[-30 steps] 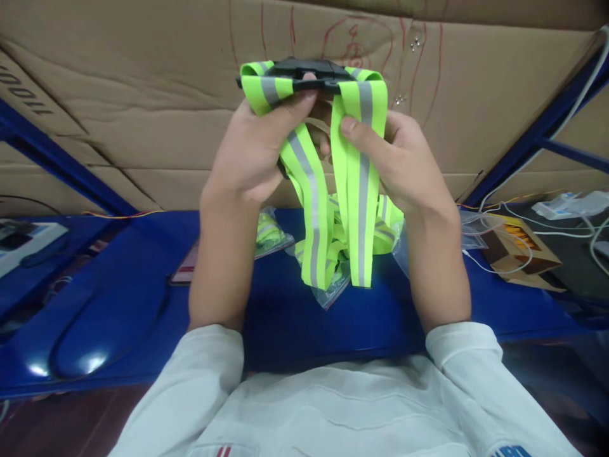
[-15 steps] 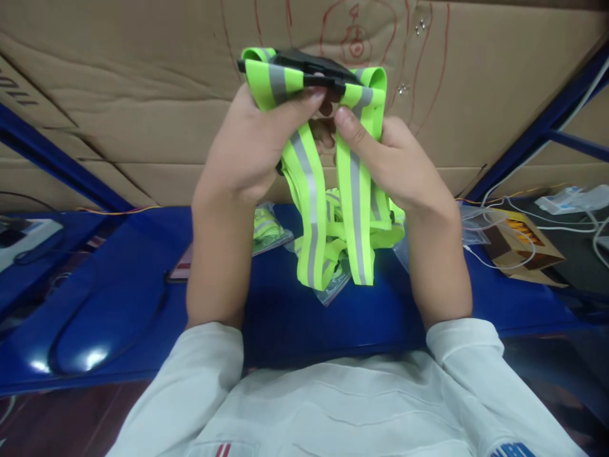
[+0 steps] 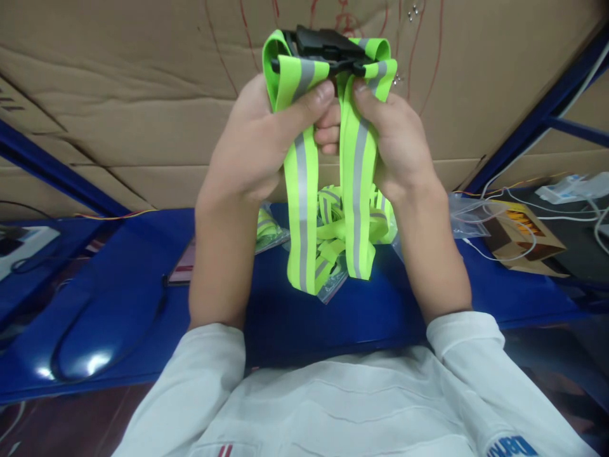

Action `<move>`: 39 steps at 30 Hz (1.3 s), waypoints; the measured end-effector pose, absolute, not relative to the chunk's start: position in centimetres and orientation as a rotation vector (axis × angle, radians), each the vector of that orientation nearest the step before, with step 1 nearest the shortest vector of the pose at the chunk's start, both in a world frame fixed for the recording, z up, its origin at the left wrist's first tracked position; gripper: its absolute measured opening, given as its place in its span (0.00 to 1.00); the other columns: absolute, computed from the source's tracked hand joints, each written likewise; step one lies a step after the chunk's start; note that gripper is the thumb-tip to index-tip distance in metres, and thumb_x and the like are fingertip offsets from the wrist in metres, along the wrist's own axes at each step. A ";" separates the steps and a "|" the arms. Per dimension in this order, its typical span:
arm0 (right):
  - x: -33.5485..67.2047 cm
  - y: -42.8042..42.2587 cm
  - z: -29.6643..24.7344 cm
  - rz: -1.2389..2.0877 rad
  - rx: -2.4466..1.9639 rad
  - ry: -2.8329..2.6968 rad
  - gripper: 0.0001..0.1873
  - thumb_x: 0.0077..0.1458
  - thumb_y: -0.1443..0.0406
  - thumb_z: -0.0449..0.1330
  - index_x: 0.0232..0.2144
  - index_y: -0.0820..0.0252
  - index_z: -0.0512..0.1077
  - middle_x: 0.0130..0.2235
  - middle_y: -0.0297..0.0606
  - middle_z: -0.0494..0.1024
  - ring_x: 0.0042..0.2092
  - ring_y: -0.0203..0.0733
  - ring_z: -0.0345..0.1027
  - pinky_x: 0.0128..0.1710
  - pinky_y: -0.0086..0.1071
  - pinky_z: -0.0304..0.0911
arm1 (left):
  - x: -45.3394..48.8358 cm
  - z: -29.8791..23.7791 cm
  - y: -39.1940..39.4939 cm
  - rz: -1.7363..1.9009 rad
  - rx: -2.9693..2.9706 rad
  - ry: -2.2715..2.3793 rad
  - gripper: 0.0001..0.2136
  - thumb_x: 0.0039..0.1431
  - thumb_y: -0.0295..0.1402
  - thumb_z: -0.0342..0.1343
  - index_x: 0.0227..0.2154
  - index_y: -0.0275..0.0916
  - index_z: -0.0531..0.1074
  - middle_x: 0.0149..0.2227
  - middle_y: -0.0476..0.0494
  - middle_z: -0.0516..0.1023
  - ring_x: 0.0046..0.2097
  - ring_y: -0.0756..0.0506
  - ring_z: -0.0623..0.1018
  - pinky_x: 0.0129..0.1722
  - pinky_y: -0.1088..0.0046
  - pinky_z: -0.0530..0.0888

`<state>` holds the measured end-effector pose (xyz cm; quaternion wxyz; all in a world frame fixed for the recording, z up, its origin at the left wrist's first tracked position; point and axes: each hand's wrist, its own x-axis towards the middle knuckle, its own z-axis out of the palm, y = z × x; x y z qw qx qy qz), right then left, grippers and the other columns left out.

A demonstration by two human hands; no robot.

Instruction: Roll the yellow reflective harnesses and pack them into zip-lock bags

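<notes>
I hold a neon yellow-green strap (image 3: 301,209) with a grey reflective stripe up in front of me. A black plastic buckle (image 3: 328,49) joins its two ends at the top. My left hand (image 3: 259,143) is closed on the left side of the strap just below the buckle, thumb pressed on the fabric. My right hand (image 3: 392,136) is closed on the right side of the strap. Two loops of the strap hang down between my forearms.
More neon straps in clear plastic bags (image 3: 333,228) lie on the blue table (image 3: 124,298) behind the hanging loops. A brown cardboard box (image 3: 523,238) with white cables sits at the right. A large cardboard sheet (image 3: 143,108) stands behind.
My two hands have come closer together and risen slightly, bringing the buckle halves together at the top. The hanging loops now hang straighter.
</notes>
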<state>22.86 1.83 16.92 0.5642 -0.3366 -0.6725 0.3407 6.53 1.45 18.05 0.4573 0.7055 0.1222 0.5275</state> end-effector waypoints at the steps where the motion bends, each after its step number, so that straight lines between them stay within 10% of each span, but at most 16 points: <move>1: 22.8 1.8 16.8 0.775 -0.757 -1.558 0.19 0.73 0.54 0.50 0.35 0.57 0.71 0.37 0.37 0.79 0.45 0.42 0.78 0.52 0.37 0.77 | 6.6 18.1 1.6 1.364 1.743 0.304 0.08 0.73 0.25 0.55 0.39 0.37 0.78 0.37 0.45 0.77 0.44 0.45 0.81 0.47 0.66 0.80; 12: 23.7 3.8 15.8 0.739 -0.744 -1.702 0.25 0.65 0.41 0.51 0.43 0.47 0.78 0.41 0.36 0.82 0.55 0.49 0.76 0.50 0.40 0.74 | 7.3 16.8 2.6 1.222 1.617 0.386 0.09 0.59 0.27 0.72 0.41 0.43 0.81 0.51 0.47 0.83 0.59 0.38 0.80 0.59 0.63 0.80; 19: 26.1 2.5 17.2 0.122 -0.601 -1.954 0.37 0.63 0.50 0.64 0.67 0.62 0.66 0.70 0.40 0.63 0.73 0.46 0.55 0.72 0.38 0.58 | 7.4 16.1 4.0 1.256 1.642 0.437 0.13 0.51 0.20 0.72 0.35 0.43 0.82 0.41 0.51 0.85 0.48 0.42 0.82 0.50 0.68 0.82; 24: 26.9 -0.4 18.5 -0.163 -0.697 -2.029 0.15 0.70 0.57 0.61 0.48 0.61 0.82 0.46 0.37 0.83 0.48 0.41 0.78 0.53 0.34 0.69 | 7.2 16.2 3.5 1.005 1.622 0.489 0.12 0.53 0.21 0.70 0.41 0.36 0.81 0.39 0.43 0.83 0.40 0.40 0.83 0.41 0.63 0.83; 39: 26.7 0.7 18.5 -0.180 -0.892 -1.683 0.17 0.70 0.60 0.61 0.28 0.59 0.77 0.27 0.34 0.73 0.33 0.40 0.69 0.36 0.34 0.56 | 8.0 15.4 4.0 0.879 1.788 0.382 0.20 0.49 0.30 0.77 0.45 0.36 0.79 0.44 0.45 0.81 0.47 0.41 0.81 0.50 0.64 0.79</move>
